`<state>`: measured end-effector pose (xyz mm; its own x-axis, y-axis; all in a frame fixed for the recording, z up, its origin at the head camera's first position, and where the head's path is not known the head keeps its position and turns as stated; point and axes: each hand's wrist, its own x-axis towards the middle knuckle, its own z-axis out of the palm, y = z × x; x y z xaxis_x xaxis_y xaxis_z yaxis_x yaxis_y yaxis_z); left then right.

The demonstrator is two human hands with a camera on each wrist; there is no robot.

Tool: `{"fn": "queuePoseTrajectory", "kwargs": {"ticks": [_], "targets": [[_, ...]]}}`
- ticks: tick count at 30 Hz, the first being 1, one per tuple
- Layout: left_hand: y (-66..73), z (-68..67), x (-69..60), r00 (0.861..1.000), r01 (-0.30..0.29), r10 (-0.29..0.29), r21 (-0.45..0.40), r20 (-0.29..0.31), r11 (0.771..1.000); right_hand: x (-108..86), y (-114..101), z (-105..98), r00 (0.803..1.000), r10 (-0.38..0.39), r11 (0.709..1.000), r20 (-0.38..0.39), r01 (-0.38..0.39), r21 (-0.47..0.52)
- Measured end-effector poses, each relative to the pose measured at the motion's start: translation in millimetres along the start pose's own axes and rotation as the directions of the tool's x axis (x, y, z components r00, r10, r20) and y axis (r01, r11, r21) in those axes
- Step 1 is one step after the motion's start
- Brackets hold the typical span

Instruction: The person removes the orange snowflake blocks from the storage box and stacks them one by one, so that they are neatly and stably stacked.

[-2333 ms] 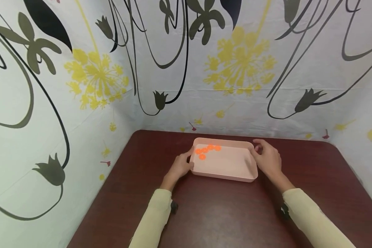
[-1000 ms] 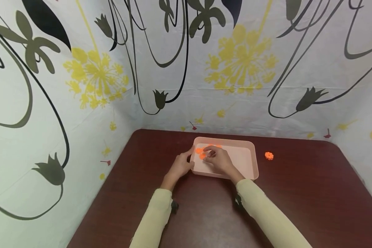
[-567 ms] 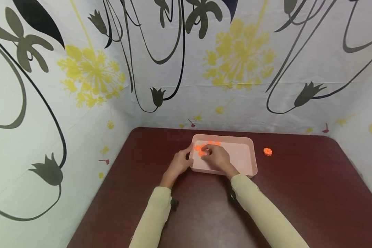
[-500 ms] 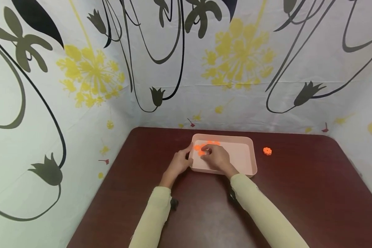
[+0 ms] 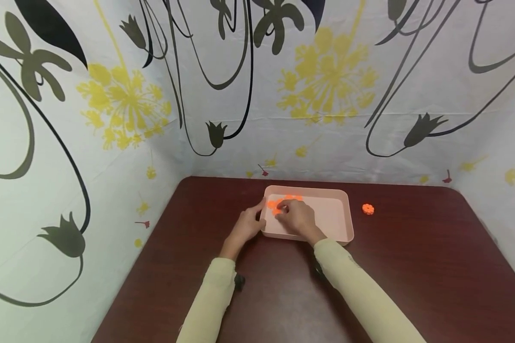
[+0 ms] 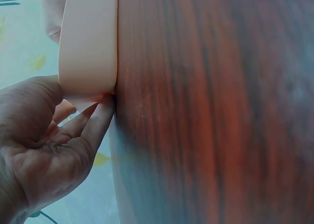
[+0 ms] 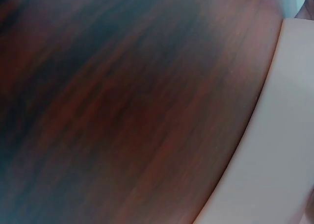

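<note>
A pale peach tray (image 5: pixel 330 214) lies near the far edge of the table. My left hand (image 5: pixel 246 226) grips its left end; in the left wrist view that hand's thumb and fingers (image 6: pixel 100 121) bracket the tray's end wall (image 6: pixel 91 42). My right hand (image 5: pixel 299 218) reaches into the tray, fingertips curled in a pinch at small orange flower-shaped pieces (image 5: pixel 274 205). It seems to pinch one of them, though the fingers partly cover it. Several more pieces lie flat in the tray's left part. The right wrist view shows only the tray's outer wall (image 7: pixel 274 131) and table.
To the right of the tray, an orange flower-shaped piece or small stack (image 5: pixel 368 209) sits on the dark red-brown table (image 5: pixel 412 267). A white cloth with flower patterns (image 5: pixel 236 105) hangs behind the table and along its left side.
My right hand has come from the tray's right edge to the orange pieces at its left, where it has stayed about a second. The orange piece on the table came into sight. Left hand unchanged.
</note>
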<state>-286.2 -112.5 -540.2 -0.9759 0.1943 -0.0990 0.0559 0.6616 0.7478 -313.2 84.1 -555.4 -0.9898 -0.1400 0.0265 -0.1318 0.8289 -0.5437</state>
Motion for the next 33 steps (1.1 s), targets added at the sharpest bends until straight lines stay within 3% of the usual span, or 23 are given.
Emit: {"fn": "queuePoseTrajectory", "kwargs": {"ticks": [12, 26, 33], "targets": [[-2.0, 1.9, -0.2, 1.0, -0.011, 0.011, -0.008, 0.001, 1.0, 0.7, -1.4, 1.5, 0.999, -0.049, 0.994, -0.002, 0.048, -0.096], [-0.3, -0.4, -0.1, 0.999, 0.034, -0.034, -0.009, 0.007, 0.999, -7.9, 8.0, -12.4, 0.995, -0.075, 0.997, -0.062, 0.074, -0.023], [0.8, 1.3, -0.6, 0.999, 0.038, -0.038, -0.02, 0.001, 0.999, -19.1, 24.6, -38.3, 0.985, -0.093, 0.995, -0.142, 0.097, 0.021]]}}
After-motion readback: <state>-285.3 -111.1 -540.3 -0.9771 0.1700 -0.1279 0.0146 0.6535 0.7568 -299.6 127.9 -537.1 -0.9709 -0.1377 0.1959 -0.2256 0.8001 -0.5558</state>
